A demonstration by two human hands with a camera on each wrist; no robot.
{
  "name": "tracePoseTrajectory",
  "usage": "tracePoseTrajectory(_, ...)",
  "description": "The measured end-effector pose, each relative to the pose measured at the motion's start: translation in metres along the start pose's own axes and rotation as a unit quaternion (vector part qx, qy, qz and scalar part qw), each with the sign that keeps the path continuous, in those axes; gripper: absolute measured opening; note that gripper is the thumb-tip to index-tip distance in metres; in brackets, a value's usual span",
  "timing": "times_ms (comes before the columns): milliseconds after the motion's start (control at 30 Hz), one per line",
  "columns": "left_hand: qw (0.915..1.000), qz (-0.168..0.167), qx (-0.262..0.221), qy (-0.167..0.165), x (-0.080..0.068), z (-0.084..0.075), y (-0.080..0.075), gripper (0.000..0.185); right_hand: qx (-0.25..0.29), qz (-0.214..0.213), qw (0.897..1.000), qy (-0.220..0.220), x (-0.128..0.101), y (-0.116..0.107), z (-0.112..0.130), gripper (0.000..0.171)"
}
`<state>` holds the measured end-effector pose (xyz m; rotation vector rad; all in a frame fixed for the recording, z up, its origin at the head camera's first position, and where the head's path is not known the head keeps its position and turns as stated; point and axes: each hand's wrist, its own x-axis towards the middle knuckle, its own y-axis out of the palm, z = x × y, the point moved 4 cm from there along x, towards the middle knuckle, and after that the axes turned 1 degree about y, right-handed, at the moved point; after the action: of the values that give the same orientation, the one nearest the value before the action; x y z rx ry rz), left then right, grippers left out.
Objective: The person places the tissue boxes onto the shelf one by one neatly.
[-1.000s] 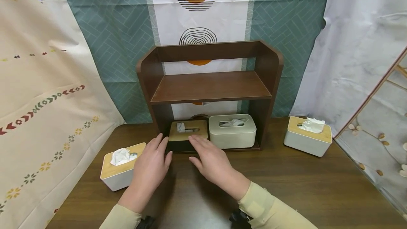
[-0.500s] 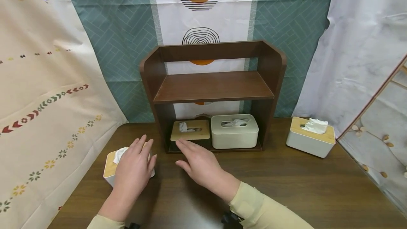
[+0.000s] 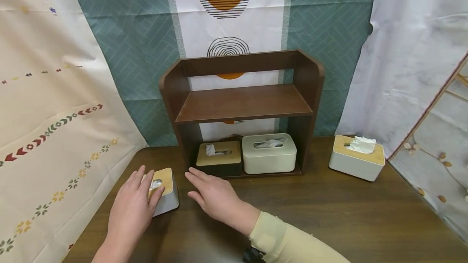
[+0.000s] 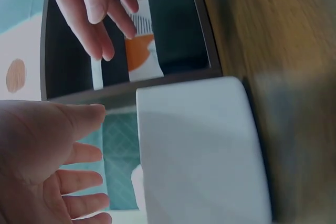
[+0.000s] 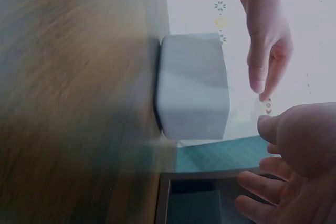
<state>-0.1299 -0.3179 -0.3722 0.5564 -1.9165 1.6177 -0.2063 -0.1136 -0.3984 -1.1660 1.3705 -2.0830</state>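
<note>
A white tissue box with a wooden lid (image 3: 167, 201) stands on the brown table (image 3: 329, 214) at the front left. My left hand (image 3: 144, 192) is open, its straight fingers spread over the lid's left part. In the left wrist view the box (image 4: 199, 150) lies beside the open palm (image 4: 47, 150) with a gap between them; whether they touch I cannot tell. My right hand (image 3: 197, 184) is open and flat just right of the box, holding nothing. The right wrist view shows the box (image 5: 191, 85) between both hands.
A dark wooden shelf unit (image 3: 241, 104) stands at the back of the table. Beneath its board sit a dark tissue box with a wooden lid (image 3: 219, 155) and a white one (image 3: 268, 153). Another wood-lidded box (image 3: 356, 157) stands at the right. Cloth hangs behind.
Both hands have drawn back from the dark box under the shelf and moved left. The left hand now lies over the front-left tissue box, the right hand beside it.
</note>
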Motion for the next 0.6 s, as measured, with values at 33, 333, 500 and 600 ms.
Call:
tracePoseTrajectory(33,1.0000,0.001,-0.002,-0.004,-0.001,0.003,-0.001,0.057,0.001,0.004,1.000,0.002,0.001,0.001,0.001,0.057)
tracePoseTrajectory(333,0.9979,0.029,-0.003,-0.058,-0.018,0.028,-0.007,0.058,0.019,0.022,1.000,0.010,0.007,0.012,0.017,0.058)
tracePoseTrajectory(500,0.9968,0.028,0.000,-0.075,-0.023,0.038,-0.010,0.059,0.015,0.023,1.000,0.008,0.011,0.017,0.024,0.059)
tracePoseTrajectory(600,0.9948,0.037,-0.002,-0.094,-0.028,0.043,-0.010,0.059,0.012,0.029,0.999,0.010,0.012,0.017,0.028,0.061)
